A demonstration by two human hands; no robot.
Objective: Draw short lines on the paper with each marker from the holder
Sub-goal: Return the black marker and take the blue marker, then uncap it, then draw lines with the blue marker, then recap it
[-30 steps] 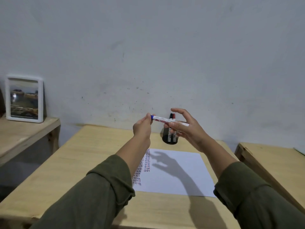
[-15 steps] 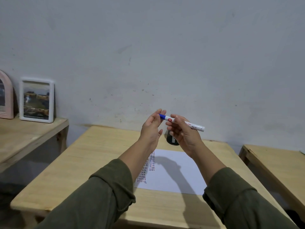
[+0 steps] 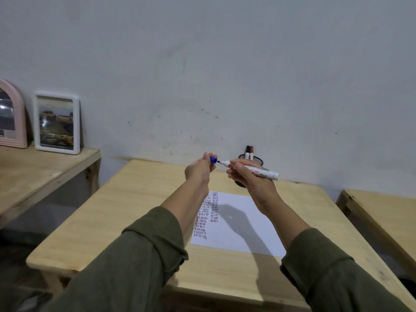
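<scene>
My right hand (image 3: 249,179) grips a white marker (image 3: 261,172) held up above the table, its bare tip pointing left. My left hand (image 3: 199,170) pinches the marker's blue cap (image 3: 213,159), which sits a short gap away from the tip. Behind my right hand stands the black mesh holder (image 3: 255,159) with a black-capped and a red-capped marker (image 3: 249,152) sticking out; its lower part is hidden. Below my hands lies the white paper (image 3: 243,224), with columns of short red, blue and black lines along its left side.
The paper lies on a light wooden table (image 3: 135,212) against a grey wall. A lower wooden shelf (image 3: 33,174) at left carries a white picture frame (image 3: 57,123) and a pink arched frame (image 3: 11,115). Another wooden table (image 3: 387,212) stands at right.
The blue cap has come off the marker: it was on the tip before, and now my left hand holds it apart from the bare tip. My view has shifted left and down.
</scene>
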